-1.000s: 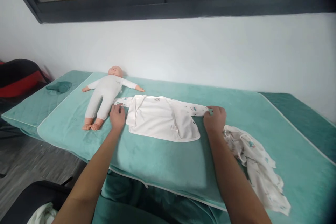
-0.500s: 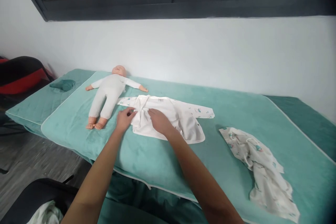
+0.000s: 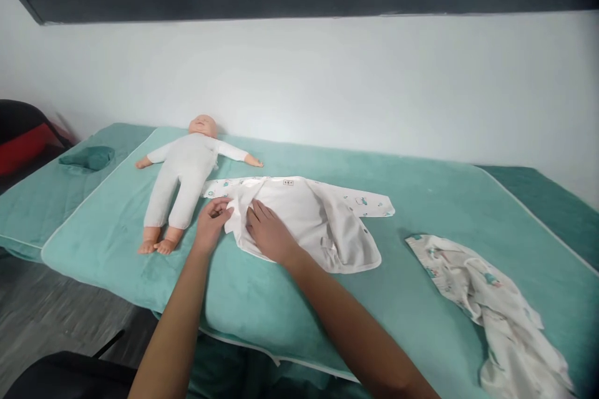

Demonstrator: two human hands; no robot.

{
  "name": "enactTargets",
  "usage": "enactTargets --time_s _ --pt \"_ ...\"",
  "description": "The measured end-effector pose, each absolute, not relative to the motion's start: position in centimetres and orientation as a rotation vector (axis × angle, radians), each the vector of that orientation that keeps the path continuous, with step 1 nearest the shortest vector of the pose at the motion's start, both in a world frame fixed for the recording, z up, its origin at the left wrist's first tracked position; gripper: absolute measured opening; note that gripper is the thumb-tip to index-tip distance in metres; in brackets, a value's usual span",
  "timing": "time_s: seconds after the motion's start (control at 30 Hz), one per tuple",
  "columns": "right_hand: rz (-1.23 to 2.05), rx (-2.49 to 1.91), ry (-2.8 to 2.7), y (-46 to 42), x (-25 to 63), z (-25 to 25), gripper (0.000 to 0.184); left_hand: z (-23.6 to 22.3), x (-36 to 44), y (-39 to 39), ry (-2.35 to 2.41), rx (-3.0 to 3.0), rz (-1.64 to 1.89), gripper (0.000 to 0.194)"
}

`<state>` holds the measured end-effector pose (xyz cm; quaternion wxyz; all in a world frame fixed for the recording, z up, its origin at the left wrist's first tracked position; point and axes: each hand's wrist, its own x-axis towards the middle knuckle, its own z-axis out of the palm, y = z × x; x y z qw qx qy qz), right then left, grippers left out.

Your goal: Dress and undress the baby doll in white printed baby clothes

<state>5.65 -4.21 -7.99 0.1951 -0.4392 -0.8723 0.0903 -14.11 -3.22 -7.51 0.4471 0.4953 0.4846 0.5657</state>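
A white baby shirt (image 3: 299, 215) with printed sleeves lies spread on the green bed cover, its front opened out and the neck label facing up. My left hand (image 3: 211, 221) pinches the edge of the shirt's left front panel between thumb and fingers. My right hand (image 3: 270, 230) lies on the cloth just inside that panel, fingers stretched out and pressing on it. Beyond my left hand a baby doll (image 3: 189, 165) in a white bodysuit lies on its back, arms spread. The shirt's left sleeve reaches close to the doll's leg.
A crumpled printed garment (image 3: 491, 305) lies on the right of the green bed (image 3: 318, 318). A small green pillow (image 3: 88, 159) is at the left end. White wall and a dark window frame rise behind. Chairs (image 3: 28, 143) stand at the left and lower left.
My right hand has moved left over the shirt, closer to my left hand. The shirt's left panel is folded outward more. The whole view has shifted slightly.
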Motion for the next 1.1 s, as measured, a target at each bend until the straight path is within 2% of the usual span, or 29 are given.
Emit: enactTargets --time_s 0.17,0.27,0.47,0.63,0.87,1.1 --pt "0.449 -1.085 -2.444 -4.3 6.0 -7.0 0.048 -7.8 -14.3 -3.2 1.123 1.140 1.475 0.022" --pt "0.457 -1.165 -2.374 -3.9 6.3 -6.5 0.043 -7.8 -14.2 -3.1 1.104 1.116 1.569 0.015" --pt "0.364 -1.413 -2.319 -2.1 6.5 -7.5 0.051 -7.9 -14.0 -2.7 1.234 1.276 1.563 0.018" --pt "0.274 -1.357 -2.427 0.5 5.5 -7.8 0.049 -7.9 -13.9 -2.6 1.265 1.307 1.562 0.016" --pt "0.257 -1.529 -2.373 5.0 2.7 -7.7 0.048 -8.0 -13.9 -2.4 1.194 1.233 1.598 0.015" --pt "0.222 -1.581 -2.279 2.6 2.8 -8.4 0.061 -7.6 -13.6 -2.5 1.212 1.255 1.585 0.013"
